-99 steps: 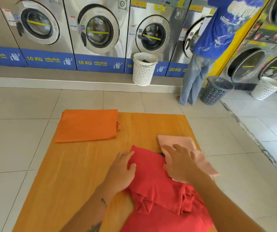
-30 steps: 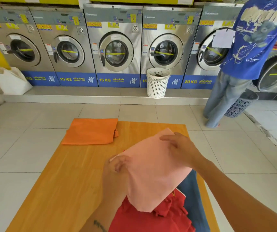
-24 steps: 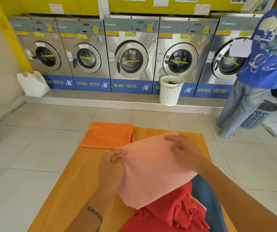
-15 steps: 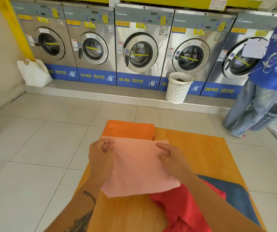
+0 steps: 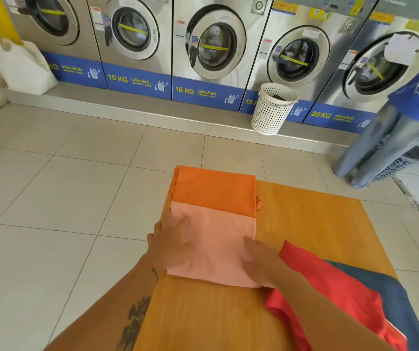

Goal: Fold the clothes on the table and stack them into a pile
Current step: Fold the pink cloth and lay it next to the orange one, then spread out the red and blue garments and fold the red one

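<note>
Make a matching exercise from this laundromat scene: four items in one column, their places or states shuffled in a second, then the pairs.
Items
1. folded pink cloth
2. folded orange cloth
3. crumpled red garment
4. white perforated plastic basket

Places or states
A. on the floor by the washing machines
B. unfolded, at the wooden table's near right
C. under both hands, overlapping another cloth
D. at the table's far edge, partly covered

Pairs: 1-C, 2-D, 3-B, 4-A

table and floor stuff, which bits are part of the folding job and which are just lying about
Part of the job: pink cloth, orange cloth, red garment, blue garment, table.

Lying about: white basket, white bag, dark basket.
</note>
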